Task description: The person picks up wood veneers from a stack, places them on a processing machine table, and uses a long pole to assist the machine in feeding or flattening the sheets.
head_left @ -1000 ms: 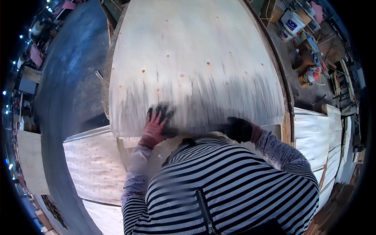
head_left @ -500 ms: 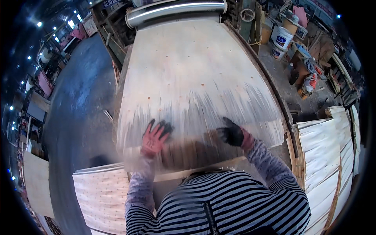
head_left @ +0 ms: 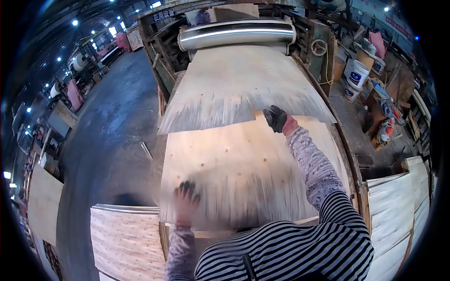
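At the near left corner of the pile, the gloved left hand (head_left: pixel 186 199) lies on the pale, thin wood veneer sheet (head_left: pixel 243 182), its fingers blurred so their spread cannot be told, seemingly pinning that edge down. Farther right, the dark-gloved right hand (head_left: pixel 277 118) reaches to the sheet's far edge, fingers curled at the ragged grey-edged veneer (head_left: pixel 234 89) coming off the shiny steel roller (head_left: pixel 236 33), apparently to guide it

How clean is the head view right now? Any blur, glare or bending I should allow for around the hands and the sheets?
Head view: the left hand and the near veneer sheet are smeared by motion blur; the right hand at the far sheet is sharper; a bright glare streak runs along the metal roller; fisheye bends the edges, and the corners are black.
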Motion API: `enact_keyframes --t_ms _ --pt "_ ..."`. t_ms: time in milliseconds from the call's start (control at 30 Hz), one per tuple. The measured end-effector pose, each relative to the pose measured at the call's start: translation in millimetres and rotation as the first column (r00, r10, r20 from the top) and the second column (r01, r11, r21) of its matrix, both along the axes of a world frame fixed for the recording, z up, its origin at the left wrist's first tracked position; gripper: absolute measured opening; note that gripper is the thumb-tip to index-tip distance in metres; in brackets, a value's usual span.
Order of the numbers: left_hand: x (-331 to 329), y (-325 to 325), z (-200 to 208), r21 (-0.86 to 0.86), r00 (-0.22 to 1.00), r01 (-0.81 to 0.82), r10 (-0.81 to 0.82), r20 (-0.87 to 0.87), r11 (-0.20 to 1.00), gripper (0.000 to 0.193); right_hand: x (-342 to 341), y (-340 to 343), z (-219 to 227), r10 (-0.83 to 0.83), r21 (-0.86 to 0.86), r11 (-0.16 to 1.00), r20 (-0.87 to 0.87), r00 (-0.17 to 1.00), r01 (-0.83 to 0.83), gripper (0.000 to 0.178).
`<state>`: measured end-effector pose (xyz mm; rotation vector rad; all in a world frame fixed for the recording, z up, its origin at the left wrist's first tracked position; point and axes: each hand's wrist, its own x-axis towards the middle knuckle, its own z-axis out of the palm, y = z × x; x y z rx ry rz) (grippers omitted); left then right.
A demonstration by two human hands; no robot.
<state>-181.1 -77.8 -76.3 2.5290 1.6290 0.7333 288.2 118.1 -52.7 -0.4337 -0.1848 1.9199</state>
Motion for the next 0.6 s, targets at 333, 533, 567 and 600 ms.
enact_keyframes --t_ms 333,533,567,600 --pt "-112 -51 -69 -0.233 0.860 -0.485 0.507 0.046 0.843 0.050 -31 11 4 -0.208 -0.175 0.967 -0.119 0.971 0.186 0.031" --pt "-195 -33 -171 -0.472 0.580 -0.424 0.632 0.514 0.773 0.043 -52 -116 -24 0.150 0.168 0.970 0.158 0.976 -0.177 0.039" --pt "-192 -29 -175 -0.480 0.579 -0.417 0.632 0.515 0.772 0.043 -50 -146 -26 0.158 0.191 0.963 0.172 0.972 -0.190 0.041" --pt "-186 -22 -168 -0.614 0.375 -0.200 0.639 0.672 0.763 0.040 -42 -171 -32 0.177 0.173 0.958 0.274 0.945 -0.230 0.044"
